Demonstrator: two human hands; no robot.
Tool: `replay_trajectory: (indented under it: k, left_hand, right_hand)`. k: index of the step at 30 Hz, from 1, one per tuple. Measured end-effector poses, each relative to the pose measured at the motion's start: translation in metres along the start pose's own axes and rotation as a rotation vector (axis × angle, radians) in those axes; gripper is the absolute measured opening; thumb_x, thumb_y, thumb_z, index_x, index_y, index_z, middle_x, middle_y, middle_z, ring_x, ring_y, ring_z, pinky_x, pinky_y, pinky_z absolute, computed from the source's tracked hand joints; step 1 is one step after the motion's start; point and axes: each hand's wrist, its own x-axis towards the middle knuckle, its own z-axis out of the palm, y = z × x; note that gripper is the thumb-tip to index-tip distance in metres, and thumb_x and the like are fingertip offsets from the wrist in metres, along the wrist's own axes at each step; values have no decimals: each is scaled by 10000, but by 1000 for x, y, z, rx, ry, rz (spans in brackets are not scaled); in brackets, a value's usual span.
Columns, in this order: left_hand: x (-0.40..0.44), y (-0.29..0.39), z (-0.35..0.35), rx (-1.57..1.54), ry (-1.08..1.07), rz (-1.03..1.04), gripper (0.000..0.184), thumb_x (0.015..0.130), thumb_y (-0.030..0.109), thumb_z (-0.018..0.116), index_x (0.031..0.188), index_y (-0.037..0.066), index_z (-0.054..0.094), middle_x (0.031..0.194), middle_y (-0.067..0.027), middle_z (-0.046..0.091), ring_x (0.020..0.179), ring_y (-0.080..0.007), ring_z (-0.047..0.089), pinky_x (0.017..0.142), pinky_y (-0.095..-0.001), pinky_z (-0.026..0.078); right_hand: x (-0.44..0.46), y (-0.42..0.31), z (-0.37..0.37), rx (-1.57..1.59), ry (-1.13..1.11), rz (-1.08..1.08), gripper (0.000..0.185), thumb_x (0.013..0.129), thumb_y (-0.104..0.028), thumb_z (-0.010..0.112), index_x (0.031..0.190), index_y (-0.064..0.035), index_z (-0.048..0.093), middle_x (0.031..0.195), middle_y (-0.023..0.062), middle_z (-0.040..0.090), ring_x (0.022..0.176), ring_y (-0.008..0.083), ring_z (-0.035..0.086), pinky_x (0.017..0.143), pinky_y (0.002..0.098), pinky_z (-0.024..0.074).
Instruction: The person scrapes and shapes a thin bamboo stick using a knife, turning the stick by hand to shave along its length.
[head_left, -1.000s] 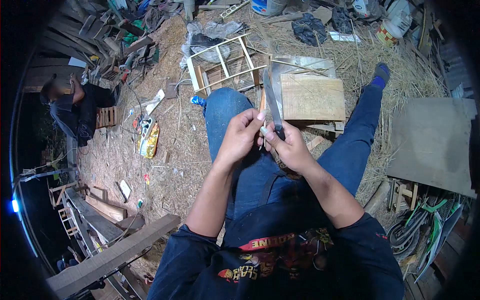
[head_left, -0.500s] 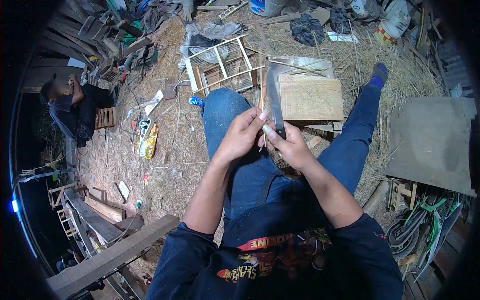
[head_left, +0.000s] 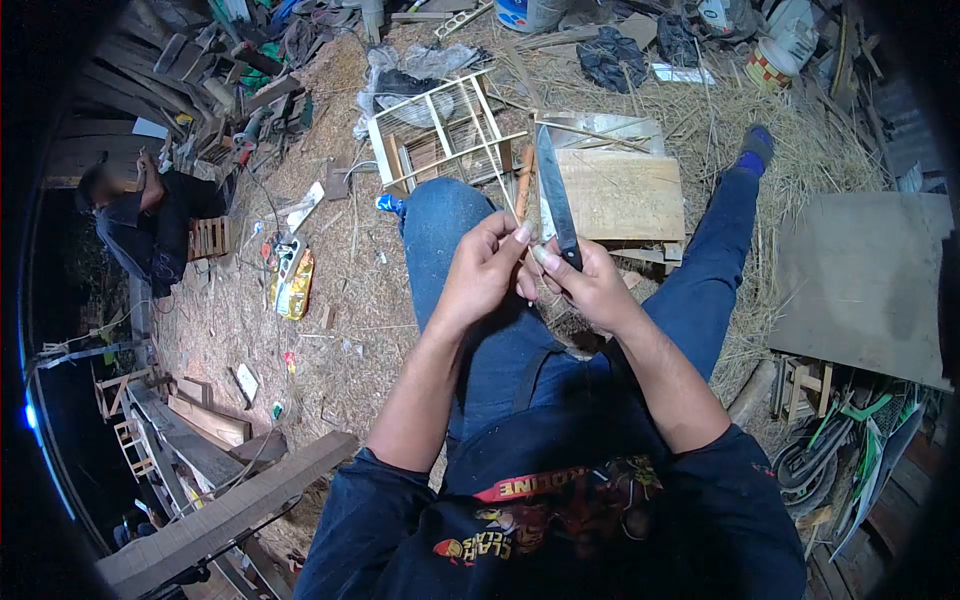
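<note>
My right hand is wrapped round the black handle of a long knife, its blade pointing up and away from me. Close beside it, my left hand pinches a thin, light wooden stick between thumb and fingers. The stick's upper part slants left toward the frame of slats. Both hands meet above my lap, thumbs almost together, and the right thumb lies near the stick's lower part. My fingers partly hide that lower end.
A slatted wooden frame lies beyond my left knee. Wooden boards lie between my legs on straw-strewn ground. A person sits at the left. A large flat panel stands at right, a beam at lower left.
The knife blade has tilted a little, its handle shifting slightly right. The thin stick now leans to the left of the blade. Both hands keep their grip.
</note>
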Motion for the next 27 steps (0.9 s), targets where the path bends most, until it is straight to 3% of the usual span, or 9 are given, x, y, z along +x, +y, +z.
replay_trajectory:
  k: [7, 11, 13, 16, 19, 21, 24, 27]
  left_hand:
    - [-3, -6, 16, 35, 176, 84, 225, 1043, 217, 490, 944, 18, 520, 684, -57, 626, 503, -114, 596, 470, -234, 461]
    - [-1, -10, 15, 95, 177, 115, 241, 1047, 220, 478, 914, 23, 514, 668, -59, 615, 494, -112, 575, 468, -242, 454]
    - [0, -12, 14, -89, 118, 67, 271, 1051, 228, 464, 895, 16, 528, 668, -65, 614, 498, -107, 567, 469, -250, 453]
    - [0, -10, 22, 42, 184, 72, 299, 1054, 240, 454, 883, 12, 544, 666, -69, 610, 502, -101, 562, 471, -252, 452]
    - [11, -27, 10, 322, 184, 129, 310, 1052, 247, 457, 878, 10, 556, 675, -69, 615, 498, -104, 556, 471, -258, 451]
    - [5, -16, 12, 223, 116, 65, 311, 1052, 249, 458, 874, 13, 553, 668, -63, 605, 499, -107, 555, 473, -262, 451]
    - [1, -8, 11, 133, 5, -24, 311, 1052, 248, 459, 864, 15, 543, 654, -47, 580, 503, -113, 555, 475, -270, 453]
    - [0, -8, 11, 132, -59, -55, 298, 1050, 260, 467, 866, 33, 527, 670, -27, 543, 513, -113, 536, 480, -264, 455]
  right_hand:
    - [-1, -10, 0, -80, 13, -18, 230, 1025, -254, 542, 915, -53, 542, 758, -15, 555, 690, 63, 504, 634, 246, 431]
    - [0, -1, -6, -110, 42, 17, 226, 1021, -246, 552, 929, -39, 557, 753, -16, 555, 684, 64, 505, 635, 243, 434]
    - [0, 3, -8, -103, 37, 5, 224, 1018, -243, 557, 934, -35, 562, 752, -16, 555, 679, 63, 504, 633, 243, 435]
    - [0, 6, -5, -32, 24, 24, 209, 1013, -233, 565, 943, -36, 565, 749, -16, 555, 681, 67, 510, 638, 247, 441]
    - [1, 12, -4, 32, 33, -28, 189, 1009, -232, 571, 947, -53, 566, 726, -26, 531, 625, 53, 476, 567, 230, 413]
    - [-2, 5, -11, 203, 3, 157, 169, 1004, -235, 576, 977, -69, 555, 718, -26, 521, 540, 36, 423, 476, 205, 356]
    - [-2, -1, -17, 349, 56, 194, 167, 1001, -242, 576, 1003, -80, 539, 720, -19, 517, 480, 27, 374, 420, 190, 302]
    - [2, -1, -26, 422, 31, 195, 171, 1003, -241, 569, 1029, -77, 530, 728, -8, 526, 471, 29, 384, 419, 187, 311]
